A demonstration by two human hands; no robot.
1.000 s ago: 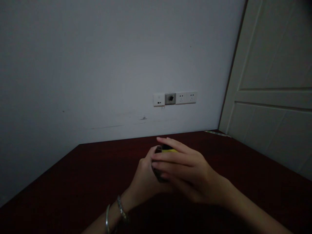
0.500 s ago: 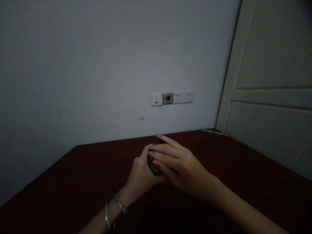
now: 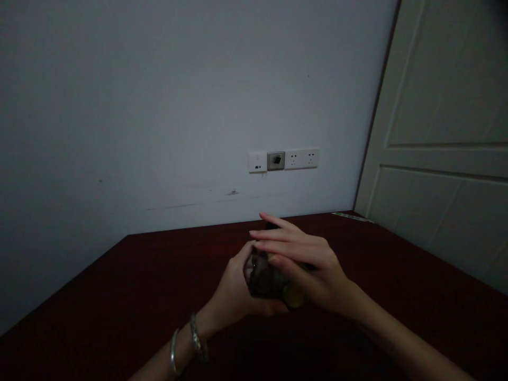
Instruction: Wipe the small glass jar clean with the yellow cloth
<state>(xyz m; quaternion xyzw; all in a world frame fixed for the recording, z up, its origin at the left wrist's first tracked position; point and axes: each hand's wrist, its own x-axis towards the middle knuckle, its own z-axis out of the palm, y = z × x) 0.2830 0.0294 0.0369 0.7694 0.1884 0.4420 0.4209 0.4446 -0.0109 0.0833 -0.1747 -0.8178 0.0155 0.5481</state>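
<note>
Between my two hands is a dark, partly shiny object (image 3: 266, 278) with a yellow patch at its lower right; its kind does not show in the dim light. My left hand (image 3: 234, 288) is closed around its left side, with the thumb along the bottom. Over its top and right side curves my right hand (image 3: 313, 262), fingers pressed against it and the index finger lifted a little apart. Much of the object is hidden behind the fingers. Both hands are above the dark red table (image 3: 166, 286).
Behind the table rises a pale wall (image 3: 159, 106) with a row of sockets (image 3: 301, 159). At the right stands a white panelled door (image 3: 448, 153). A thin printed strip (image 3: 351, 216) lies at the table's far right edge.
My right hand has shifted slightly right and turned, uncovering more of the dark object and its yellow patch. My left hand has moved a little right and down. The view has shifted slightly.
</note>
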